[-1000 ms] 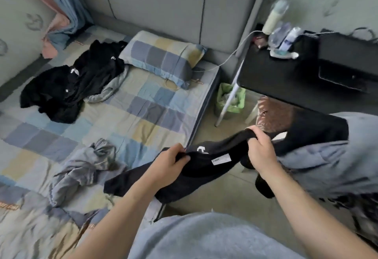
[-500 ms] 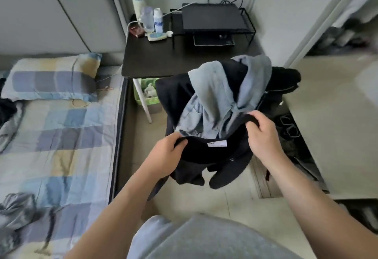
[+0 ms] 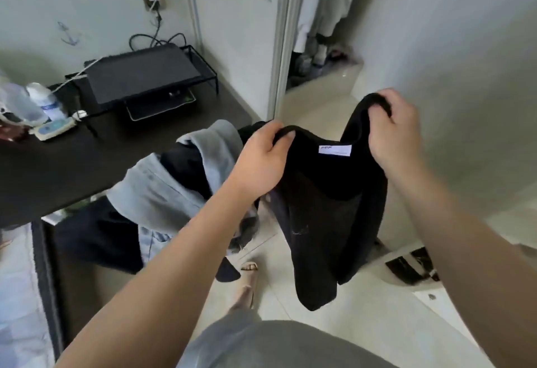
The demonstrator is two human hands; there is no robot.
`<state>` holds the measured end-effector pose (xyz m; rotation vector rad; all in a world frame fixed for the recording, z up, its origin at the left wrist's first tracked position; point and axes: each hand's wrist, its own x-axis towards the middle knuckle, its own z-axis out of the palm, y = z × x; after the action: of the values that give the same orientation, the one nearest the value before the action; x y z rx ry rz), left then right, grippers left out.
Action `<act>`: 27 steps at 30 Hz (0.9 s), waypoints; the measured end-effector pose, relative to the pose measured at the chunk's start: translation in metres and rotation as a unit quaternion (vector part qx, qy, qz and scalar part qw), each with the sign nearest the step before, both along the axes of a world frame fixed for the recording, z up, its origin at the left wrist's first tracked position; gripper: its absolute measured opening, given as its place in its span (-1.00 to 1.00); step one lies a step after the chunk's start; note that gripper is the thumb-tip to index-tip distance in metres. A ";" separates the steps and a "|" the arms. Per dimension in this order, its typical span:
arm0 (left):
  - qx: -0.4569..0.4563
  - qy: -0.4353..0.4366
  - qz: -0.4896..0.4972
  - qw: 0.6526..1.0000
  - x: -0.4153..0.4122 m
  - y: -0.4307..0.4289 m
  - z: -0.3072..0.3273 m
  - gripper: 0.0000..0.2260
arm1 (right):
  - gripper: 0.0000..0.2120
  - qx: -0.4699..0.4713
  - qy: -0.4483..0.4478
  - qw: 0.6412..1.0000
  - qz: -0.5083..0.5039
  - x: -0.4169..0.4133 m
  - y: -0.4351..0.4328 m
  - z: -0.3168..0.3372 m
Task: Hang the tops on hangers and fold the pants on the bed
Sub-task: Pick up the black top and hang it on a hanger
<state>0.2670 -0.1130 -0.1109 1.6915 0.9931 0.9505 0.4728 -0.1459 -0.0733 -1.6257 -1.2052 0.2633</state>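
The left grip [image 3: 261, 161] and the right grip [image 3: 396, 132] each pinch the neck edge of a black top [image 3: 328, 216]. It hangs in the middle of the frame, above the floor [image 3: 363, 327], right of a clothes pile [image 3: 162, 190].

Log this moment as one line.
left hand: grips black top | right hand: grips black top | top: hangs in air | white label: showing

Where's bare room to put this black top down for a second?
For the black top: the dark desk is bare along its front, between the bottles and the piled clothes. The floor tiles are bare by the door frame. Crowded: the desk's back, around the stand.
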 end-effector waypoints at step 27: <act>0.274 -0.159 -0.137 0.939 0.242 0.354 0.427 -0.66 | -0.82 0.136 -0.348 0.877 -0.303 0.186 0.224 0.420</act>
<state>0.5094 0.2406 0.3158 1.9722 0.2709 1.3381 0.6588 0.0778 0.3472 -1.8015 -1.0891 -0.9235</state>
